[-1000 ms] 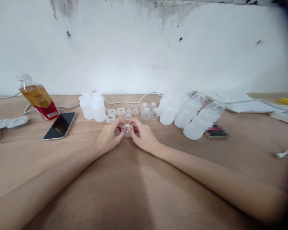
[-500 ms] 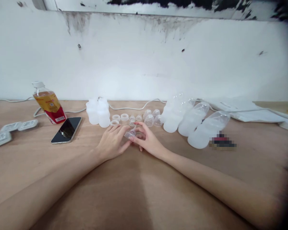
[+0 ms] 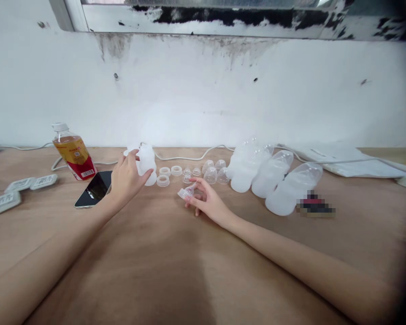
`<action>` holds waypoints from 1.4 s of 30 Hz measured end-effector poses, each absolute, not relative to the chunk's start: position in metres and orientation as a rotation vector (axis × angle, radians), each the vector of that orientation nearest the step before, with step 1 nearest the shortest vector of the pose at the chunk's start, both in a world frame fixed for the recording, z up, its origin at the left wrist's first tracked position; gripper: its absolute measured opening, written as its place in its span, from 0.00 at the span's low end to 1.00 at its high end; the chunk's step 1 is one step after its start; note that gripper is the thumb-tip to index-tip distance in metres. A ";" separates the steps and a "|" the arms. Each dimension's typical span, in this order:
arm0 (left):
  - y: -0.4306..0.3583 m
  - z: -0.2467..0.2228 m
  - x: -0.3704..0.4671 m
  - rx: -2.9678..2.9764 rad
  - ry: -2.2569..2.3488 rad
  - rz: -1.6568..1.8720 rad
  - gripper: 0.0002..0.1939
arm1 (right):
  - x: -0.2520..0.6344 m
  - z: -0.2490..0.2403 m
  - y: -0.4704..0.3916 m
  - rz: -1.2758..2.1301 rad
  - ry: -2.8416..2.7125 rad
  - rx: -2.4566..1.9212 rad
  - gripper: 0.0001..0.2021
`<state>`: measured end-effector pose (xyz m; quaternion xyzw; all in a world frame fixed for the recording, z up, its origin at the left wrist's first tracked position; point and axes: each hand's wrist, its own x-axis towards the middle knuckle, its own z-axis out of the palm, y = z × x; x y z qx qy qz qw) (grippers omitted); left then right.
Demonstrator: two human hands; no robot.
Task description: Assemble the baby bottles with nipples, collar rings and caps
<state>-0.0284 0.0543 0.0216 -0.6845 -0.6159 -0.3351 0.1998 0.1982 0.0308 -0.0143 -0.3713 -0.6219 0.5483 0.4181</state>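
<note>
My right hand pinches a clear baby-bottle nipple seated in a screw ring, tilted, just above the table. At the white translucent baby bottles, my left hand has its thumb and fingers apart around the front of one; whether it touches is hard to see. Between the hands and the wall lie several loose screw rings. Next to them are small clear nipples and clear domed caps. On the right stand several capped baby bottles.
A phone lies left of my left hand, with a drink bottle behind it. White labelled boxes sit at far left. A cable runs along the wall to a white plastic bag. A blurred-out item lies at right.
My left hand has left the nipple and ring and moved left to the white bottles. My right hand still holds the nipple and ring. The view has tipped slightly upward.
</note>
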 end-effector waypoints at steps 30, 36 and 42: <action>0.024 -0.009 0.015 -2.665 -1.719 -1.367 0.20 | 0.202 -0.010 0.035 1.518 -1.126 -0.786 0.16; 0.026 -0.013 0.012 -2.470 -1.718 -1.295 0.21 | 0.202 -0.011 0.037 1.487 -1.089 -0.604 0.16; 0.022 -0.010 0.012 -2.687 -1.544 -1.252 0.22 | 0.210 -0.010 0.039 1.402 -1.298 -0.672 0.17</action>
